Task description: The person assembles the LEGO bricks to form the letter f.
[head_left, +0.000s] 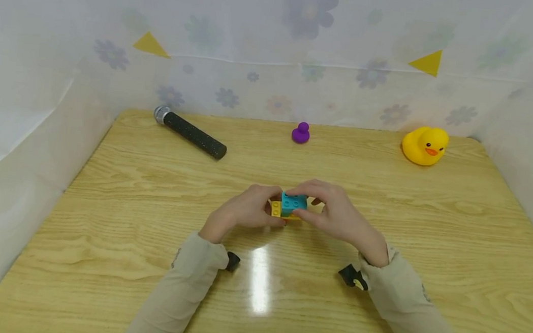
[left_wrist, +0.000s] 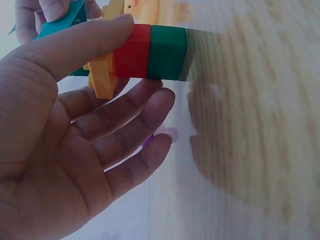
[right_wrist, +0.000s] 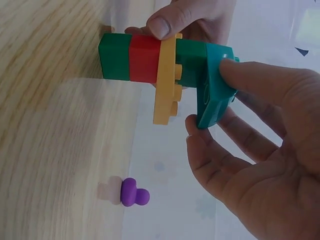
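A small stack of toy building bricks stands upright on the table between the hands. From the bottom come a green brick (right_wrist: pixel 116 57), a red brick (right_wrist: pixel 144 60), a wider yellow brick (right_wrist: pixel 163 100), another green brick (right_wrist: pixel 192 65) and a teal brick (head_left: pixel 295 204) with an overhanging part. My left hand (head_left: pixel 250 206) pinches the stack around the red and yellow bricks, its other fingers loosely bent alongside. With thumb and fingers, my right hand (head_left: pixel 337 211) grips the teal brick at the top. Whether the teal brick is fully seated, I cannot tell.
Along the back of the wooden table (head_left: pixel 106 238) lie a black microphone (head_left: pixel 192 134), a small purple duck (head_left: pixel 301 133) and a larger yellow duck (head_left: pixel 424 146). A flower-patterned white curtain (head_left: pixel 256 38) closes off the back, and white sheets hang at both sides.
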Available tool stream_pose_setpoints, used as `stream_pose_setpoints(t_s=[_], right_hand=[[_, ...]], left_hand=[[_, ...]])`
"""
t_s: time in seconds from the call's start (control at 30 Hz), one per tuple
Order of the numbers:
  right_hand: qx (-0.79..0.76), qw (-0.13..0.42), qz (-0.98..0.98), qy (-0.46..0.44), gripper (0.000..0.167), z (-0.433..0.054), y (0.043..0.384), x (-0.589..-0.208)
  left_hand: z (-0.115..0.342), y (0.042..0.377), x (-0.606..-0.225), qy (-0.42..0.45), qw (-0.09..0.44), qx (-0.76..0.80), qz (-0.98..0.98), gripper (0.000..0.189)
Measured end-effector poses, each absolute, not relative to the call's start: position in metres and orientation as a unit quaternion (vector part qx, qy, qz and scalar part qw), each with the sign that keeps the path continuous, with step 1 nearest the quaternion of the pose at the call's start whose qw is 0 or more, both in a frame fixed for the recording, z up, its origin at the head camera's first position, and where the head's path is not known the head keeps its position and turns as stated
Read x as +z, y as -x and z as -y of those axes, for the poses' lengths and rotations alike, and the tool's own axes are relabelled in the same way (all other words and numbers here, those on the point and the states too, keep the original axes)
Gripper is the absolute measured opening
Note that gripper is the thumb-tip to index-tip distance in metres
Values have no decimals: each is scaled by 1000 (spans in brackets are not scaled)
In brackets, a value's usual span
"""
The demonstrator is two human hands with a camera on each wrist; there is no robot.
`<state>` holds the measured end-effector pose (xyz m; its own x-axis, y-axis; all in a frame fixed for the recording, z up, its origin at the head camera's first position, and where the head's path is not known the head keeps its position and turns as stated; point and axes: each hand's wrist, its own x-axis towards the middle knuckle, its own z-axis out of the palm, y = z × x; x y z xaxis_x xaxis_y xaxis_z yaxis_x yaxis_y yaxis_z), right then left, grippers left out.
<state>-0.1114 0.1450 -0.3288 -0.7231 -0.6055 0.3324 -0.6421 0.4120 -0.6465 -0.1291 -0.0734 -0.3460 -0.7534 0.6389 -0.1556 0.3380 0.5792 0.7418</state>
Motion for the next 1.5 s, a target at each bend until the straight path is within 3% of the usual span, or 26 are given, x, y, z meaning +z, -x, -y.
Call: stream_pose_setpoints(t_s=[0.37, 0.53, 0.73, 0.93, 1.5], right_hand=[[387, 50, 849, -358, 34, -151, 116, -330], [389, 33, 853, -345, 38, -153, 118, -330], [376, -31, 881, -286, 50, -159, 123, -336], [369, -81, 888, -263, 37, -161, 127, -343], [378, -79, 884, -262, 29, -161, 129, -345]], left_hand=[[79, 133, -341, -271, 173, 370, -872, 34], [80, 133, -341, -272, 172, 369, -872, 33], [81, 133, -342, -251, 169, 360, -883, 31], [83, 134, -342, -249, 167, 366, -881, 29], [82, 133, -341, -251, 168, 374, -877, 35]])
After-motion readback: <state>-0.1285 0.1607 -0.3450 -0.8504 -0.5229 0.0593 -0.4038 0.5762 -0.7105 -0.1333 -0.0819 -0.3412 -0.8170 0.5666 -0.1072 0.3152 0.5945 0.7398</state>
